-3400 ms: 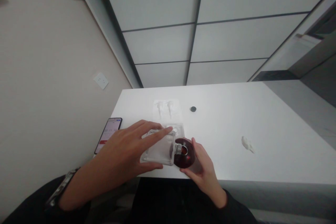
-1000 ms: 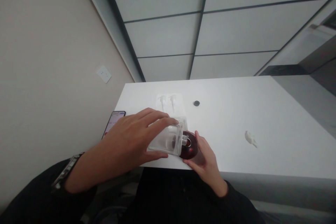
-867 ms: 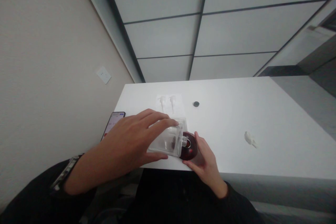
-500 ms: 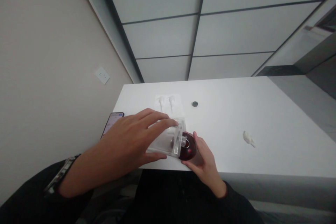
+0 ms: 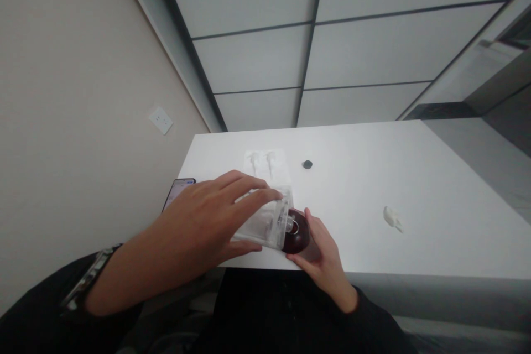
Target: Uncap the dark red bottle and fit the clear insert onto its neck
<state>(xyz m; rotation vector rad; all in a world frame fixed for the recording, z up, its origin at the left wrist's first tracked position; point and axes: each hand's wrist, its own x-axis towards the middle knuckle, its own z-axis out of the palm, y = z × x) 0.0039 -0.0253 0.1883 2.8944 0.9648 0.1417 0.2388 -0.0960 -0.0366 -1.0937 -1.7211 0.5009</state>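
My left hand (image 5: 224, 210) is closed around a clear square-shouldered bottle (image 5: 271, 227), fingers over its top side and thumb below. The clear bottle is tipped over to the right, its narrow neck meeting the open mouth of a dark red bottle (image 5: 296, 237). Wrapped about the right side of the red bottle is my right hand (image 5: 326, 257). Whether liquid runs between the two necks I cannot make out. To the right lies a white pump head (image 5: 392, 218) on its side.
A white table (image 5: 352, 188) carries everything. Behind my left hand are two white pump tops (image 5: 270, 161) in a clear tray. A small round grey cap (image 5: 307, 165) lies near the middle. At the left edge rests a phone (image 5: 179, 188), partly hidden by my left hand.
Both hands and both bottles hold nearly the same positions. The red bottle looks darker now, its bright red glow gone.
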